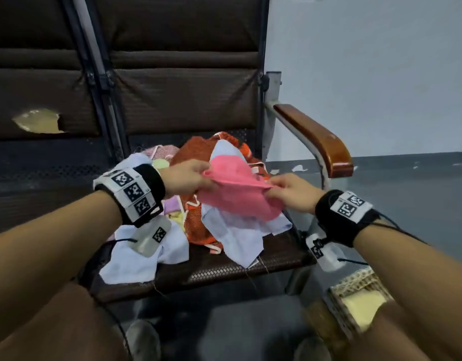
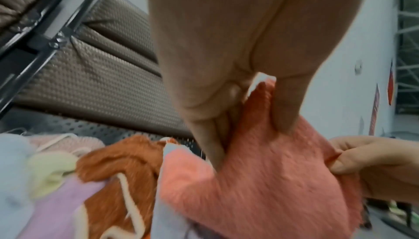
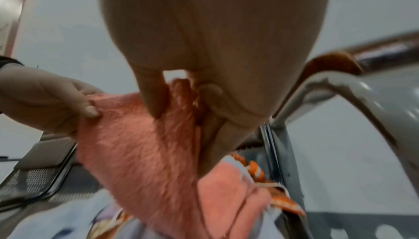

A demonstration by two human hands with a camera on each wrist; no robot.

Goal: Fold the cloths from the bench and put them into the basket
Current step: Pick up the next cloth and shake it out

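A fuzzy pink cloth (image 1: 237, 190) hangs between both hands above the pile on the bench seat (image 1: 224, 267). My left hand (image 1: 191, 178) pinches its upper left edge between thumb and fingers; the same pinch on the pink cloth (image 2: 272, 180) shows under the left hand (image 2: 244, 117). My right hand (image 1: 290, 192) pinches the right edge, and the pink cloth (image 3: 140, 149) drapes below the right hand (image 3: 181, 103). Under it lie an orange cloth (image 1: 196, 225), light blue cloths (image 1: 235, 235), and lilac and yellow pieces. A woven basket (image 1: 355, 295) stands on the floor at lower right.
The bench has brown padded backrests (image 1: 183, 95) and a wooden armrest (image 1: 318, 139) on a metal frame close to my right hand. A torn patch (image 1: 39, 121) marks the left backrest. A grey wall (image 1: 381, 74) and dark floor lie to the right.
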